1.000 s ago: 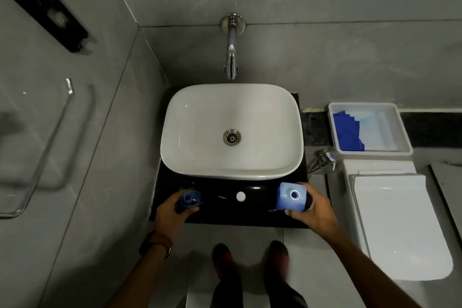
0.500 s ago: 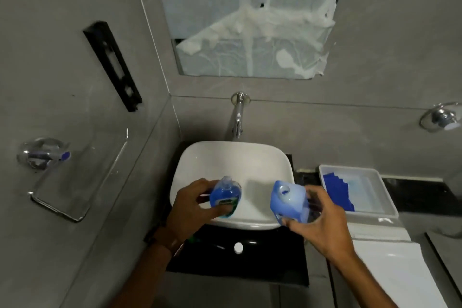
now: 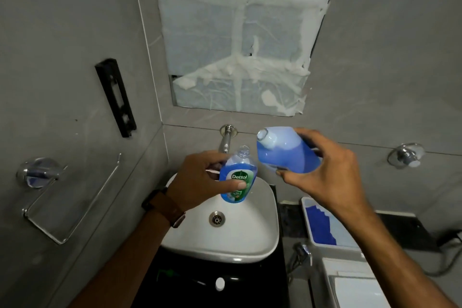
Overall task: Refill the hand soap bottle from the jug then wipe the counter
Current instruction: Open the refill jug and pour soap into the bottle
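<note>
My left hand point(image 3: 200, 182) grips the clear Dettol hand soap bottle point(image 3: 238, 177), uncapped and roughly upright, above the white basin point(image 3: 255, 237). Blue liquid fills most of it. My right hand point(image 3: 327, 180) holds the pale blue jug point(image 3: 287, 150) tilted, its open spout pointing left and sitting just above and right of the bottle's neck. Blue soap shows inside the jug. No liquid is visibly flowing between them. A small white cap point(image 3: 220, 284) lies on the black counter point(image 3: 187, 287) in front of the basin.
A wall tap point(image 3: 226, 141) sticks out behind the bottle. A white tray point(image 3: 307, 222) with a blue cloth point(image 3: 320, 227) sits to the right, beside the toilet cistern point(image 3: 355, 282). A glass shelf point(image 3: 70, 205) hangs on the left wall.
Both hands lifted the bottle and jug off the counter and raised them over the basin. The jug has tipped with its spout toward the bottle's neck. My view tilted upward.
</note>
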